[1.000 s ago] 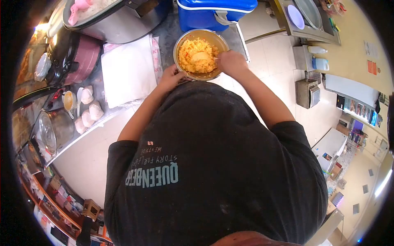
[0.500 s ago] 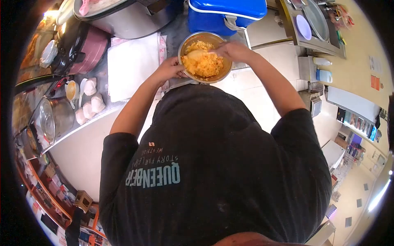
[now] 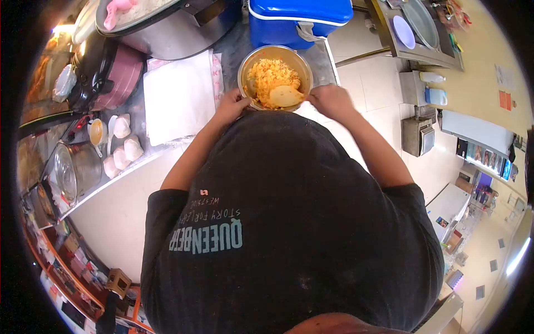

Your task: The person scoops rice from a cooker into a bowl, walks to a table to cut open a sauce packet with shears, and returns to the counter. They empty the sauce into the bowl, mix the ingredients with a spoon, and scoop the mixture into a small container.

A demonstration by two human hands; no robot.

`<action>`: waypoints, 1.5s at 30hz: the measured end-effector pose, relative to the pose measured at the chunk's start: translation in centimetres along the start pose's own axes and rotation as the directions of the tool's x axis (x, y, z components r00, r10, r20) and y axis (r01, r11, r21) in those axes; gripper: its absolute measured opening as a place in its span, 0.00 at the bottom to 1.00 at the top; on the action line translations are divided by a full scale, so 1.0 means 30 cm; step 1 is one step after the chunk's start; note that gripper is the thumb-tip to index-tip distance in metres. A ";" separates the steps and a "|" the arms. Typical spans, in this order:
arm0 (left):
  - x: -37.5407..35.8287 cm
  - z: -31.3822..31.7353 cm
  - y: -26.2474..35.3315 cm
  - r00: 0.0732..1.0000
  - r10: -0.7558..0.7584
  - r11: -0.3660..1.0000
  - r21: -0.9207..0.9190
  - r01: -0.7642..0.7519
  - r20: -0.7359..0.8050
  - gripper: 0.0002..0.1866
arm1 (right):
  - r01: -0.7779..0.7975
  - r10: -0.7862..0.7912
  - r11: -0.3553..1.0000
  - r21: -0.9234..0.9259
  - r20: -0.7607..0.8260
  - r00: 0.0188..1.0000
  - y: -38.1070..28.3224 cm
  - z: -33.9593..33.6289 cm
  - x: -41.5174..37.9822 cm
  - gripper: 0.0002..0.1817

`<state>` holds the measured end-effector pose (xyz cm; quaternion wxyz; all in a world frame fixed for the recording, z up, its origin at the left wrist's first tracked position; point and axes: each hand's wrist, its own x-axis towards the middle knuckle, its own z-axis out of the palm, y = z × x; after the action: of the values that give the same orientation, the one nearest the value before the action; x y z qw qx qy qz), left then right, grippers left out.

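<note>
A round metal bowl (image 3: 305, 62) sits at the counter's front edge, close against my dark shirt. Orange-yellow rice (image 3: 271, 72) fills much of it. My left hand (image 3: 231, 106) is closed on the bowl's left rim, thumb on top. Beyond the right rim, my right hand (image 3: 332, 101) pinches the handle end of a pale rice paddle (image 3: 286, 96). The paddle's broad blade lies on the near side of the rice, and most of its handle is hidden by the fingers.
Behind the bowl stands a blue cooler box (image 3: 297, 14). A large cooker (image 3: 167, 33) holds white rice and a pink scoop (image 3: 117, 11). White paper sheets (image 3: 178, 100) lie left of the bowl, with several wrapped white portions (image 3: 132, 149) farther left. Floor tiles (image 3: 372, 83) show right of the counter.
My right hand has moved from over the bowl to its right side, nearer my body. The paddle has swung to the near part of the rice. My left hand stays at the rim.
</note>
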<state>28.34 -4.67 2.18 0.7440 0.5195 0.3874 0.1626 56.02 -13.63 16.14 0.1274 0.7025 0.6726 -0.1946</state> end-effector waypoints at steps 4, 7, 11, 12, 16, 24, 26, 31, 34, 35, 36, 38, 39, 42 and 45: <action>-0.010 0.021 0.019 1.000 -0.008 0.995 0.097 0.010 -0.025 0.14 | -0.076 0.073 0.992 -0.103 -0.037 0.997 -0.079 0.140 0.149 0.14; -0.023 0.017 0.029 1.000 0.010 0.993 0.119 -0.009 -0.013 0.15 | -0.055 0.037 0.982 -0.181 -0.101 0.994 -0.083 0.105 0.194 0.12; -0.030 0.001 0.023 0.998 0.060 0.983 0.174 -0.061 0.012 0.15 | -0.119 0.103 0.969 -0.215 -0.085 0.991 -0.085 -0.122 0.069 0.12; -0.025 0.000 0.013 0.998 0.055 0.994 0.096 -0.057 0.020 0.14 | -0.157 0.137 0.964 -0.215 -0.106 0.985 -0.068 -0.158 0.042 0.12; -0.006 0.004 0.024 0.996 0.062 0.998 0.002 -0.062 0.071 0.12 | -0.165 0.152 0.973 -0.163 -0.094 0.984 -0.016 -0.021 0.126 0.12; 0.032 -0.020 0.002 0.997 -0.014 0.999 -0.040 0.017 0.080 0.13 | 0.195 -0.197 0.980 -0.029 -0.225 0.954 0.026 0.203 0.210 0.15; 0.017 -0.010 0.008 0.998 -0.007 0.994 -0.108 0.014 0.068 0.13 | 0.327 -0.320 0.944 -0.039 -0.339 0.885 0.045 0.213 0.136 0.19; -0.007 0.010 0.039 0.995 -0.101 0.995 0.026 0.101 -0.013 0.13 | 0.455 -0.445 0.889 -0.049 -0.320 0.836 0.091 0.158 -0.021 0.24; 0.008 0.019 0.014 0.995 -0.099 0.995 0.019 0.099 -0.008 0.13 | 0.234 -0.176 0.961 0.148 -0.326 0.929 0.075 0.056 -0.069 0.20; 0.011 0.020 0.001 0.995 -0.100 0.995 0.014 0.100 0.001 0.13 | 0.173 -0.018 0.904 0.391 -0.369 0.929 0.086 0.049 -0.054 0.14; 0.012 0.020 -0.011 0.995 -0.096 0.995 0.009 0.096 0.002 0.14 | 0.055 0.052 0.903 0.425 -0.237 0.970 0.091 0.023 -0.040 0.13; 0.010 0.027 -0.001 0.996 -0.085 0.996 0.003 0.085 0.006 0.14 | -0.066 0.102 0.937 0.342 -0.089 0.991 0.070 0.006 -0.008 0.15; 0.014 0.029 -0.006 0.998 -0.069 0.998 0.012 0.069 0.004 0.14 | -0.064 0.084 0.969 0.238 -0.076 0.994 0.023 0.028 0.022 0.16; 0.024 0.037 -0.023 0.999 -0.044 0.999 -0.020 0.044 0.006 0.14 | -0.175 0.177 0.984 0.036 -0.081 0.981 -0.051 0.158 0.169 0.18; 0.015 0.033 -0.020 0.999 -0.046 0.994 -0.098 0.047 0.020 0.13 | -0.198 0.191 0.979 -0.056 -0.115 0.975 -0.048 0.151 0.251 0.18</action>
<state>29.29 -5.26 1.63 0.7756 0.4746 0.3844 0.1596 54.26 -8.80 8.88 0.1325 0.7698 0.6128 -0.1198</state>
